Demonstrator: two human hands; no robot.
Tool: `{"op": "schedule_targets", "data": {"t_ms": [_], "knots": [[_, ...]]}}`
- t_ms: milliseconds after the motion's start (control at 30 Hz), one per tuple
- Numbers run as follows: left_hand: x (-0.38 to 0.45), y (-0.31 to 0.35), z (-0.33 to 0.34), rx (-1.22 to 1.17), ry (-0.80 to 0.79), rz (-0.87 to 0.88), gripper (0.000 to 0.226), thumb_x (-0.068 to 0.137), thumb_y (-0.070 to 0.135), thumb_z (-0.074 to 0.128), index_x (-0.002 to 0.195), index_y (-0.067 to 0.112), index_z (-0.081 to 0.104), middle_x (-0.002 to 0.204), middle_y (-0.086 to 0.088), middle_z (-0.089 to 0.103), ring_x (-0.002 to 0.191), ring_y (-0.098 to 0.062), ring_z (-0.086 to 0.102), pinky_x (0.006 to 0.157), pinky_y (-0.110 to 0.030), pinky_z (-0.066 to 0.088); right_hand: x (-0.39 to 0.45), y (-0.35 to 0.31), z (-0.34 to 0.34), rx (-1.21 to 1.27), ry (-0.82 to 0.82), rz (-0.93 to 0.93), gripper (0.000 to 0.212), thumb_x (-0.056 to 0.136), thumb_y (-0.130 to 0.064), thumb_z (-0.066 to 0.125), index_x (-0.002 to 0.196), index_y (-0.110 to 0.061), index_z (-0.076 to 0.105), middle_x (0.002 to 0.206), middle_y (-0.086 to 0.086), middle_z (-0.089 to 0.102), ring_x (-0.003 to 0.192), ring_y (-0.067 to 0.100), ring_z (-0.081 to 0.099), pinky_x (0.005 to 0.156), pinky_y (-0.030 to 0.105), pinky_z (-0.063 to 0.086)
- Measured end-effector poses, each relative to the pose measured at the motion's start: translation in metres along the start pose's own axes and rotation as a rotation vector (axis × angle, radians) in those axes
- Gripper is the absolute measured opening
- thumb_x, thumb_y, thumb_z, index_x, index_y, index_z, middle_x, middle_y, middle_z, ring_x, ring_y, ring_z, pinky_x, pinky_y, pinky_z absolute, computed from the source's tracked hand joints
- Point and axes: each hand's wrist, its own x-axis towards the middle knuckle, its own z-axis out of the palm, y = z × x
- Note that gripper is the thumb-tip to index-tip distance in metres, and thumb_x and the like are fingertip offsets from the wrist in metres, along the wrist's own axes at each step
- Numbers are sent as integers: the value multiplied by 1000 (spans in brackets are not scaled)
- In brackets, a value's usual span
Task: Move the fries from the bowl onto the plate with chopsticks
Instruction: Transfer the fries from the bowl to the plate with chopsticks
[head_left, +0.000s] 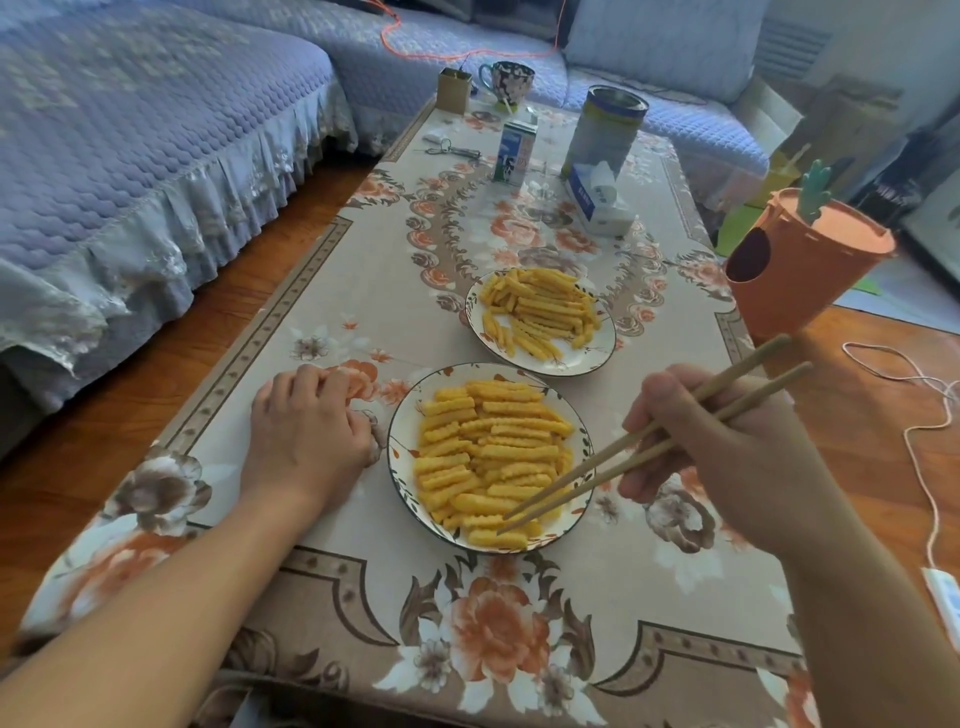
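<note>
Two dishes of crinkle fries sat on the floral table (322, 291): the near bowl (402, 441), the far plate (597, 358). The left hand (306, 431) rested loosely curled beside the bowl, holding nothing. The right hand (727, 441) gripped chopsticks (597, 470), tips among the bowl's fries (488, 452).

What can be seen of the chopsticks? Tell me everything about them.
The chopsticks are a pair of plain, light wooden-looking sticks, long and tapering toward the tips. The right hand grips them around mid-length, so the thicker ends stick up and out past the hand to the right. They slant down to the left, slightly spread, over the near bowl. Their tips reach the fries at the bowl's near edge; no fry is lifted between them.
</note>
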Motion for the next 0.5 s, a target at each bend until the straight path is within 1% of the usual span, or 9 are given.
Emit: {"op": "schedule_targets", "data": {"t_ms": [100, 233, 267, 400, 500], "knots": [[0, 0, 0, -4, 1, 0, 30, 89, 27, 54, 117, 18, 61, 112, -9, 57, 105, -29, 49, 100, -49, 41, 1, 3, -5, 34, 49, -7, 46, 91, -36, 53, 76, 6, 64, 56, 26, 62, 47, 41, 66, 44, 39, 58], [0, 0, -2, -8, -1, -1, 37, 86, 32, 45, 116, 17, 61, 111, -9, 58, 104, -30, 49, 99, -49, 41, -1, 12, 7, 57, 29, 36, 44, 90, -36, 51, 75, 4, 63, 57, 27, 62, 46, 33, 67, 44, 28, 55], [-1, 1, -2, -12, -2, -2, 38, 86, 32, 43, 115, 17, 61, 111, -10, 58, 104, -30, 49, 99, -49, 42, -2, 13, 9, 67, 27, 35, 44, 90, -36, 51, 75, 4, 64, 58, 29, 62, 47, 33, 67, 45, 28, 55], [-1, 1, -4, -12, -4, -5, 39, 86, 32, 41, 115, 16, 61, 109, -10, 58, 102, -31, 50, 98, -49, 42, -3, 19, 10, 76, 32, 14, 43, 91, -34, 52, 78, 5, 64, 60, 29, 63, 49, 35, 68, 48, 29, 57], [-1, 1, -4, -10, -7, -6, 38, 86, 32, 42, 116, 16, 61, 109, -10, 57, 102, -31, 49, 98, -50, 42, -3, 22, 4, 114, 41, 12, 40, 91, -33, 53, 72, 0, 65, 58, 27, 63, 49, 37, 68, 47, 29, 56]]}}
